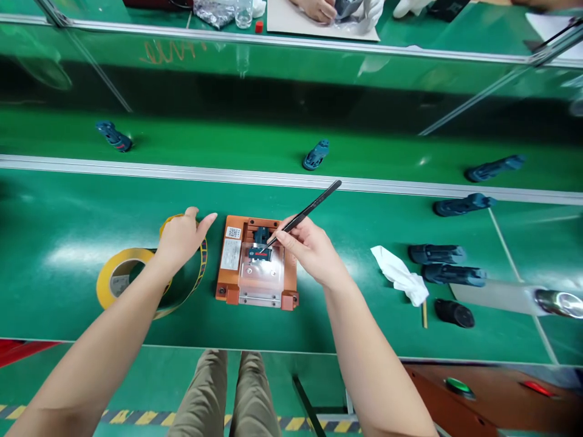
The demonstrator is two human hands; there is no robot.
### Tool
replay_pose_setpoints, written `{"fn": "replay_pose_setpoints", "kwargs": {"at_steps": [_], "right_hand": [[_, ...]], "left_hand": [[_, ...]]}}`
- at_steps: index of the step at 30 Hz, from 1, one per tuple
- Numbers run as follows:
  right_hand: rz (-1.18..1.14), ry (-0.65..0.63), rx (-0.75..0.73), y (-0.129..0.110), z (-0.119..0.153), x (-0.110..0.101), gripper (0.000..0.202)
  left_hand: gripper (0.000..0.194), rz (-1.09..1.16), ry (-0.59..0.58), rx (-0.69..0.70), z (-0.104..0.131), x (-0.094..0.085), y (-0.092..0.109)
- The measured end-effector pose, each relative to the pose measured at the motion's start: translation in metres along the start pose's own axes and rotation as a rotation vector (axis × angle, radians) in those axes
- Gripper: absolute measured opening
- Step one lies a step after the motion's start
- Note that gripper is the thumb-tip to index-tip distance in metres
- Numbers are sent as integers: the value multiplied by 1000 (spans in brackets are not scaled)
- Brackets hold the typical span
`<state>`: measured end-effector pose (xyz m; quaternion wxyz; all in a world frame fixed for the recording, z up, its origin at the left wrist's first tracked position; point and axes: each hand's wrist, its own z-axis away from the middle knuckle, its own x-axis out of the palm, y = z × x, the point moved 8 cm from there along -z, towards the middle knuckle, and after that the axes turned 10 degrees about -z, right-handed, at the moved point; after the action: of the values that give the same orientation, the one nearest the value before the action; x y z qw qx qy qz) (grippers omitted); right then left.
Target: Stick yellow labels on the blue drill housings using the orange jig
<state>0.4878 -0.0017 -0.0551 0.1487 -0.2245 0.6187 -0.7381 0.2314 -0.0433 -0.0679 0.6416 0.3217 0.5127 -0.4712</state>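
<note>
My right hand (307,246) grips black tweezers (315,204), their tips down at a dark label (259,254) with red lettering. That label lies at the window of a clear plate (257,285) on an orange fixture (231,280). A dark blue part (261,234) sits in the fixture, partly covered by the plate and tweezers. To the left, my left hand (184,238) is over a looped strip of labels (203,262), thumb stretched out and apart; some fingers are hidden. The strip belongs to a yellow-edged roll (107,276) lying beside my left forearm.
Several dark blue tool housings (444,254) lie at the right, near a crumpled white cloth (401,276) and a black cylinder (454,313). Other housings (316,155) stand beyond the metal rail (191,172). Across the partition, another person's hands (321,9) work over a board.
</note>
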Motion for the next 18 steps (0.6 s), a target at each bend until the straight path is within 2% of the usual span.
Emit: {"fn": "replay_pose_setpoints", "kwargs": {"at_steps": [4, 7, 8, 10, 12, 14, 16, 18], "right_hand": [[52, 5, 9, 7, 3, -8, 23], [57, 23, 1, 10, 3, -10, 25], [62, 28, -1, 10, 4, -11, 25], [62, 38, -4, 10, 4, -11, 26], [46, 41, -9, 9, 3, -11, 26], [34, 37, -11, 9, 3, -11, 26], [39, 31, -11, 9, 2, -11, 25], [49, 29, -13, 10, 2, -11, 25]], "left_hand": [[67, -12, 57, 28, 12, -6, 1], [61, 44, 284, 62, 38, -23, 2], [53, 77, 378, 121, 51, -27, 8], [35, 157, 511, 331, 84, -30, 29], [24, 216, 521, 592, 119, -20, 57], [29, 226, 460, 763, 149, -4, 80], [37, 208, 407, 804, 167, 10, 93], [39, 198, 395, 777, 173, 18, 97]]}}
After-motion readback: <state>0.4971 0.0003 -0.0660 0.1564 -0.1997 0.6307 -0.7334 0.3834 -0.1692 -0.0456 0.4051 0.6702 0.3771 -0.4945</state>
